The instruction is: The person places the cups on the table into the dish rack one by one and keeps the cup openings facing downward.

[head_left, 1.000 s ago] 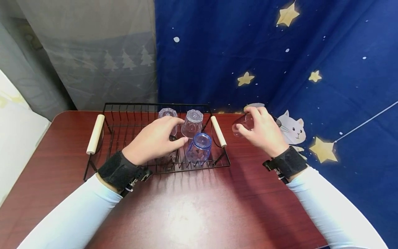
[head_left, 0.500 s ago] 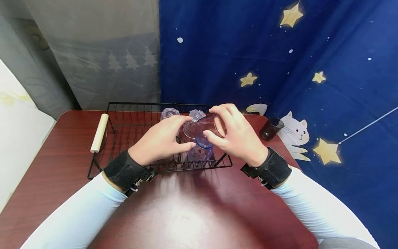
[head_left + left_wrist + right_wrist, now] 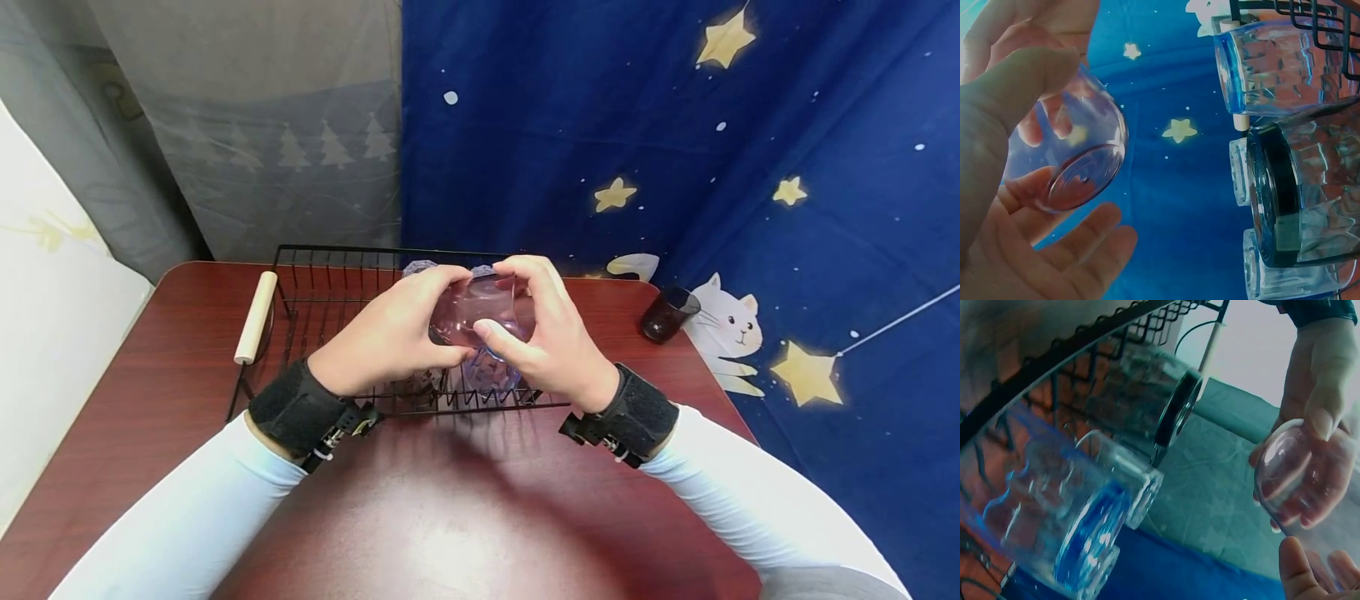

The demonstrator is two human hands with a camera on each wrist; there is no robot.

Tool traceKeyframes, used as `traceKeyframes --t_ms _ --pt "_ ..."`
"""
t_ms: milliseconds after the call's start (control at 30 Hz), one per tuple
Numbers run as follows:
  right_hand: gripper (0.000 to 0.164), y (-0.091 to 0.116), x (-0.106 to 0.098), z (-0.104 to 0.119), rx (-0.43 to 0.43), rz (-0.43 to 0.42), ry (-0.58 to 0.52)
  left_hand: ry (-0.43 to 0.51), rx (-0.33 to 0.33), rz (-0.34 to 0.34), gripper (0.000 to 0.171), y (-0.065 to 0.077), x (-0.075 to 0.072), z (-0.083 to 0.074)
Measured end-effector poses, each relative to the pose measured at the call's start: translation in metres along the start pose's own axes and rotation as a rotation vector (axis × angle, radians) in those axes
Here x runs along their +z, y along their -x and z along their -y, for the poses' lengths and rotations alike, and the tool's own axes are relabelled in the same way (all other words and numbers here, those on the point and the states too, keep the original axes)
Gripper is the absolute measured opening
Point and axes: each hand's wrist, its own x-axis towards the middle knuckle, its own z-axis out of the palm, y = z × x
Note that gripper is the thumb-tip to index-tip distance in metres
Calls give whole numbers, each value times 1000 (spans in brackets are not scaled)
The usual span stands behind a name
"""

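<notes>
A pink-tinted transparent drinking glass (image 3: 474,310) lies tilted on its side in the air, above a black wire dish rack (image 3: 341,247). My left hand (image 3: 386,340) holds it at its base end, thumb on the near side and fingers behind. From the other end my right hand (image 3: 551,337) grips it between thumb and fingers. In the left wrist view the round base (image 3: 1085,178) shows. Below the hands, a blue glass (image 3: 491,375) stands upside down in the rack. A dark-based glass (image 3: 1285,194) and clear glasses (image 3: 1254,269) stand near it, partly hidden in the head view.
A dark tumbler (image 3: 670,314) stands at the table's right edge. The rack has a wooden handle (image 3: 257,318) on its left; its right end is partly behind my right hand. Dark red table (image 3: 450,500) extends in front. A blue star-patterned curtain (image 3: 540,167) hangs behind.
My right hand has carried the pink glass leftward from right of the rack to my left hand. The left hand, earlier holding nothing, now grips the glass too. The dark tumbler has come into full view.
</notes>
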Motion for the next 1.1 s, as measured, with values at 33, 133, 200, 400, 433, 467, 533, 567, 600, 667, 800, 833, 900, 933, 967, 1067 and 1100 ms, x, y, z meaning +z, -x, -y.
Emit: traceKeyframes --t_ms 33,133,200,400,433,467,533,567,600,667,800,833,900,933,967,1067,1100 --pt "57 0 1 0 5 4 -24 12 1 5 79 0 -1 0" --pt "59 -1 2 -2 28 23 -64 63 3 17 80 3 -5 2" --pt "61 0 2 -3 55 46 -78 88 9 7 81 6 -9 4" --pt "62 2 3 -9 151 125 -50 109 30 -56 84 9 -21 10" --pt "61 3 4 -10 165 141 -52 111 37 -63 83 9 -23 11" --pt "60 3 5 -11 181 157 -52 114 47 -68 82 8 -25 11" --pt "57 3 8 -12 206 193 -33 119 55 -71 81 8 -27 11" --pt "56 3 9 -12 219 210 -18 124 58 -72 80 8 -28 11" --pt "55 2 11 -12 230 225 -2 129 57 -73 79 8 -29 11" --pt "53 -1 14 -12 247 252 52 124 56 -80 75 8 -30 10" --pt "56 -9 21 -9 262 305 163 95 55 -111 68 8 -33 11" --pt "57 -10 22 -9 267 315 182 86 56 -117 67 8 -34 11" --pt "59 -10 21 -9 272 325 200 58 55 -128 65 8 -37 13" --pt "60 -9 20 -9 279 324 202 43 51 -132 64 8 -40 15" --pt "61 -7 18 -10 286 317 199 23 41 -137 64 8 -42 17" --pt "62 1 9 -16 298 280 181 -58 -21 -147 62 8 -53 30" --pt "61 4 6 -18 302 266 178 -78 -61 -138 62 8 -58 36"
